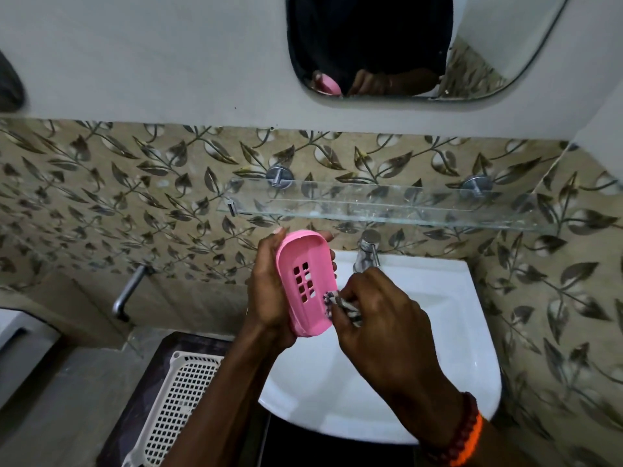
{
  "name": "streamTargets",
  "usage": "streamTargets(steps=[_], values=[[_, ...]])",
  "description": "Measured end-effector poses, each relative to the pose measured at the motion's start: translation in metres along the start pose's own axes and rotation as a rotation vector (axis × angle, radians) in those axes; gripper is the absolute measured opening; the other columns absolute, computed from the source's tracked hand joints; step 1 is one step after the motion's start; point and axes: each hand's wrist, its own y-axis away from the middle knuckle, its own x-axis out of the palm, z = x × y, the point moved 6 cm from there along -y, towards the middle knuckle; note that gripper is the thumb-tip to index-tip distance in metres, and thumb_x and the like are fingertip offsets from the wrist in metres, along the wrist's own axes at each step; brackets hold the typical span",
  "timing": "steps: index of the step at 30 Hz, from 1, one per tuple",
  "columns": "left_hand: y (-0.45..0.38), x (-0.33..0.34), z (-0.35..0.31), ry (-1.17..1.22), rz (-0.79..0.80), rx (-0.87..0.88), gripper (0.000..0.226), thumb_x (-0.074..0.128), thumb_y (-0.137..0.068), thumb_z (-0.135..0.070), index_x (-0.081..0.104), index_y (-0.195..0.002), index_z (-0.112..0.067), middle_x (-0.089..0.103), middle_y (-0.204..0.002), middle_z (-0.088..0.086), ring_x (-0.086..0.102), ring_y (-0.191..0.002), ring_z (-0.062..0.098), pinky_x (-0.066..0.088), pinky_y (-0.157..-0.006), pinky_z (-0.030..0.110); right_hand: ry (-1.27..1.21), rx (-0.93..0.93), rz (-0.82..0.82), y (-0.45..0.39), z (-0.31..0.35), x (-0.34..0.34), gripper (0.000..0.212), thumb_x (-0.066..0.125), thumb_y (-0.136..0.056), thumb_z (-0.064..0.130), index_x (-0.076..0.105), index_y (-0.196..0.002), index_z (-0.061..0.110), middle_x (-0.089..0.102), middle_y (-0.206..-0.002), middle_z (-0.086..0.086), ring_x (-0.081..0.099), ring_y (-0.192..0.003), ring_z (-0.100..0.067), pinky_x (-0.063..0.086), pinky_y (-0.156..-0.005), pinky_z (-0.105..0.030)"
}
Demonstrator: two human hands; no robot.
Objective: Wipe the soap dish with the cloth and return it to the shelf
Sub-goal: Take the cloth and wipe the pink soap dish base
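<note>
A pink oval soap dish [305, 281] with several rectangular drain holes is held tilted on edge over the basin, its inside facing me. My left hand [268, 291] grips it from behind and the left. My right hand [381, 315] pinches a small bunched patterned cloth [340, 306] against the dish's lower right rim. Above them the glass shelf [387, 205] hangs on two metal pegs with nothing on it.
A white basin [448, 332] lies below the hands, with a chrome tap [367, 252] at its back. A white perforated basket [178, 399] sits lower left. A wall tap [129, 291] juts out on the left. A mirror [404, 45] hangs above.
</note>
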Motion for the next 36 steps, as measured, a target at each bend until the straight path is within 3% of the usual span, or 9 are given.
streamTargets(steps=[3, 5, 8, 15, 17, 20, 26, 31, 36], values=[[0.006, 0.003, 0.006, 0.005, -0.034, -0.044, 0.066, 0.04, -0.097, -0.062, 0.082, -0.096, -0.011, 0.073, -0.085, 0.012, 0.067, -0.075, 0.024, 0.055, -0.07, 0.034, 0.022, -0.096, -0.123, -0.011, 0.008, -0.012, 0.019, 0.079, -0.085, 0.025, 0.062, -0.086, 0.017, 0.062, -0.088, -0.002, 0.064, -0.058, -0.029, 0.048, -0.045, -0.031], [0.012, 0.01, 0.017, -0.009, -0.014, -0.074, 0.054, 0.05, -0.089, -0.059, 0.082, -0.08, -0.016, 0.074, -0.075, 0.006, 0.069, -0.065, 0.019, 0.058, -0.063, 0.028, 0.004, -0.128, -0.178, -0.024, 0.012, -0.022, 0.017, 0.076, -0.088, 0.023, 0.062, -0.089, 0.015, 0.062, -0.091, -0.003, 0.063, -0.06, -0.026, 0.048, -0.047, -0.028], [0.015, 0.014, 0.022, 0.001, 0.007, -0.069, 0.046, 0.056, -0.085, -0.056, 0.08, -0.069, -0.02, 0.072, -0.066, 0.001, 0.068, -0.058, 0.014, 0.058, -0.057, 0.024, -0.053, -0.108, -0.171, -0.037, 0.012, -0.028, 0.018, 0.075, -0.089, 0.026, 0.06, -0.088, 0.015, 0.061, -0.091, -0.002, 0.062, -0.067, -0.027, 0.055, -0.054, -0.039], [0.01, -0.009, 0.005, 0.004, -0.037, -0.088, 0.071, 0.043, -0.095, -0.064, 0.08, -0.109, -0.005, 0.073, -0.09, 0.017, 0.067, -0.079, 0.029, 0.053, -0.075, 0.038, -0.217, 0.076, 0.069, 0.002, -0.003, -0.008, 0.024, 0.076, -0.086, 0.034, 0.055, -0.079, 0.024, 0.06, -0.085, 0.007, 0.062, -0.078, -0.022, 0.054, -0.067, -0.042], [0.015, -0.002, 0.015, -0.042, -0.006, -0.126, 0.068, 0.046, -0.093, -0.064, 0.081, -0.106, -0.007, 0.073, -0.088, 0.015, 0.068, -0.076, 0.027, 0.055, -0.072, 0.036, -0.186, 0.0, -0.057, -0.004, 0.0, -0.019, 0.023, 0.078, -0.087, 0.029, 0.057, -0.081, 0.02, 0.061, -0.086, 0.003, 0.062, -0.074, -0.023, 0.055, -0.061, -0.042], [0.022, 0.009, 0.025, -0.08, -0.016, -0.131, 0.05, 0.06, -0.082, -0.062, 0.08, -0.083, -0.017, 0.072, -0.077, 0.007, 0.068, -0.067, 0.021, 0.055, -0.069, 0.034, -0.154, -0.09, -0.227, -0.021, 0.007, -0.036, 0.022, 0.08, -0.085, 0.021, 0.06, -0.086, 0.013, 0.061, -0.088, -0.002, 0.061, -0.068, -0.023, 0.056, -0.054, -0.04], [0.024, 0.013, 0.021, -0.115, 0.104, -0.125, 0.04, 0.06, -0.093, -0.051, 0.083, -0.078, -0.022, 0.075, -0.071, 0.0, 0.073, -0.067, 0.013, 0.059, -0.061, 0.026, -0.121, -0.409, -0.25, -0.022, 0.023, -0.033, 0.008, 0.07, -0.094, 0.015, 0.068, -0.094, 0.008, 0.063, -0.093, -0.007, 0.064, -0.066, -0.024, 0.054, -0.049, -0.039], [0.024, 0.01, 0.022, -0.193, 0.1, -0.108, 0.063, 0.039, -0.104, -0.065, 0.083, -0.097, -0.021, 0.08, -0.088, 0.005, 0.078, -0.084, 0.017, 0.061, -0.07, 0.027, -0.11, -0.647, -0.058, -0.029, 0.025, -0.037, 0.017, 0.062, -0.1, 0.021, 0.07, -0.11, 0.01, 0.062, -0.106, -0.007, 0.065, -0.067, -0.024, 0.053, -0.051, -0.041], [0.028, 0.0, 0.012, -0.395, 0.111, -0.091, 0.093, 0.035, -0.084, -0.092, 0.08, -0.103, -0.013, 0.077, -0.098, 0.014, 0.072, -0.092, 0.027, 0.056, -0.086, 0.042, -0.18, -0.569, 0.053, -0.031, 0.009, -0.042, 0.024, 0.061, -0.099, 0.029, 0.07, -0.11, 0.009, 0.06, -0.105, -0.007, 0.065, -0.071, -0.029, 0.055, -0.054, -0.046]])
